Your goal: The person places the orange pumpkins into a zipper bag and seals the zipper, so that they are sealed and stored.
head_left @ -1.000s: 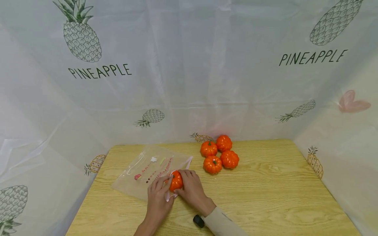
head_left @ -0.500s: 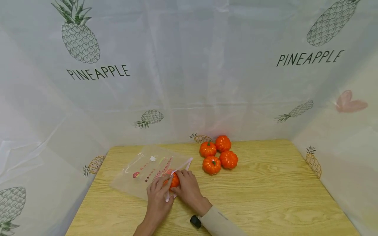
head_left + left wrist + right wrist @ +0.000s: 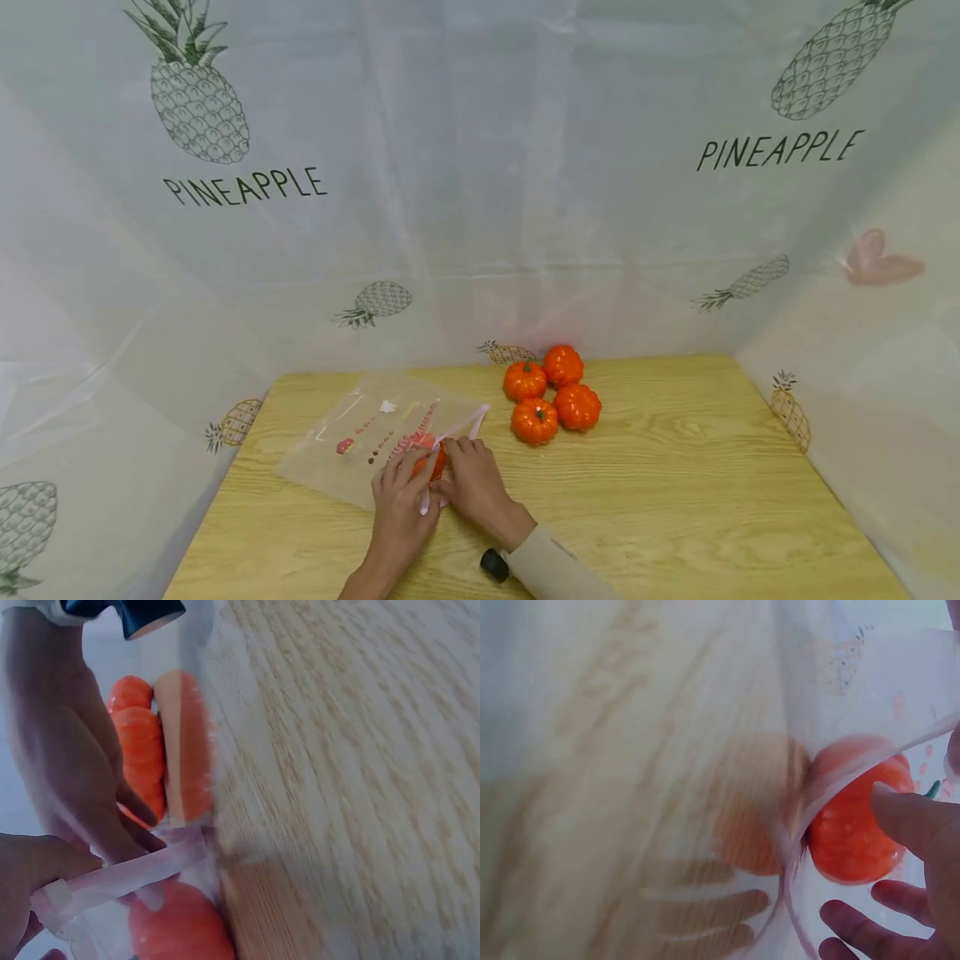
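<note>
In the head view a clear plastic bag with small printed pictures and a pink rim lies flat at the table's left. My left hand holds its mouth by the pink rim. An orange toy pumpkin with a green stem sits in the mouth, partly behind the film. My right hand is at the opening, its thumb pressing the pumpkin and its other fingers spread below. From above, both hands cover much of that pumpkin.
Several more orange pumpkins stand together at the back, right of the bag. A black device shows beside the right sleeve. White pineapple-print sheeting rises behind and at the sides of the wooden table.
The pumpkin has slid left, deeper into the bag's mouth, and less of it shows. My right hand has followed it left; my left hand stays at the rim.
</note>
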Demonstrator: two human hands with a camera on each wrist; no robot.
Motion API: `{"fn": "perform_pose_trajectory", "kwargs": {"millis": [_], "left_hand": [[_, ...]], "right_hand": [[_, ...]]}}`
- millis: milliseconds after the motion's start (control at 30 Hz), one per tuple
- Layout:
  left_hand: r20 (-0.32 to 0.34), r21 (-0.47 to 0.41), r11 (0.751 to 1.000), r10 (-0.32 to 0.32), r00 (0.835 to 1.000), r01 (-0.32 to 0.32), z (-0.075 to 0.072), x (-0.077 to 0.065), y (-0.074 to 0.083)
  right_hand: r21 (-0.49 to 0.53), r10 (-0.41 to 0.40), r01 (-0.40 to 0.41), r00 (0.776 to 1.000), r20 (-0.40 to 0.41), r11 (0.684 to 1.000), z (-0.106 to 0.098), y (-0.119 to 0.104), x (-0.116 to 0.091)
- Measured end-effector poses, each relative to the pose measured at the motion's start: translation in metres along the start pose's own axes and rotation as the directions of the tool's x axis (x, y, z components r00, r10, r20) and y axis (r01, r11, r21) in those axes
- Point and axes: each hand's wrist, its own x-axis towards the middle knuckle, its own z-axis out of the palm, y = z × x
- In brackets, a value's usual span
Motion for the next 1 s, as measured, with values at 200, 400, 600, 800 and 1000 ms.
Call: {"fn": "perform_pose_trajectory", "kwargs": {"millis": [200, 400, 600, 800, 1000], "left_hand": [[0.023, -0.002, 1.0, -0.017, 1.0, 0.017, 0.0, -0.001, 0.0], [0.029, -0.014, 0.999, -0.032, 0.999, 0.033, 0.0, 0.0, -0.003], [0.024, -0.028, 0.999, -0.032, 0.999, 0.033, 0.0, 0.001, -0.002], [0.017, -0.024, 0.999, -0.03, 0.999, 0.03, 0.001, 0.0, -0.004], [0.008, -0.011, 1.0, -0.023, 1.0, 0.023, 0.002, -0.001, -0.004]], "right_hand": [[0.096, 0.039, -0.039, 0.999, -0.001, 0.995, -0.017, 0.017, -0.012], [0.141, 0.088, -0.072, 0.99, -0.108, 0.987, -0.039, 0.045, -0.021], [0.14, 0.119, -0.085, 0.961, -0.251, 0.986, -0.06, 0.074, -0.032], [0.135, 0.127, -0.081, 0.916, -0.38, 0.988, -0.075, 0.098, -0.037], [0.138, 0.146, -0.093, 0.88, -0.452, 0.986, -0.087, 0.116, -0.04]]}}
